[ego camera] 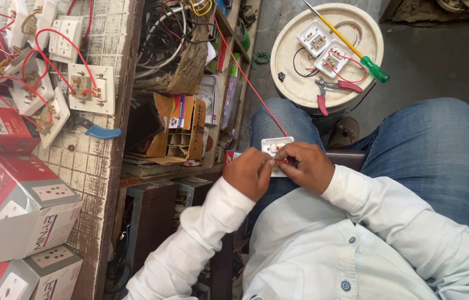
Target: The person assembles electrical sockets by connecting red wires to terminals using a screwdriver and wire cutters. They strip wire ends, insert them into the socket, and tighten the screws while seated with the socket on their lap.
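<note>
Bright, even daylight, soft shadows, sharp focus, slight wide-angle stretch at edges.

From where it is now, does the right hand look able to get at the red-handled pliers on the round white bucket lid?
Probably yes. The red-handled pliers lie uncovered at the near edge of the round white bucket lid, just beyond the knee, but the right hand is busy with the white switch plate.

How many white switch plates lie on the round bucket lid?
2: one switch plate toward the lid's far side, another switch plate, with red wire, just beside it, nearer the pliers.
</note>
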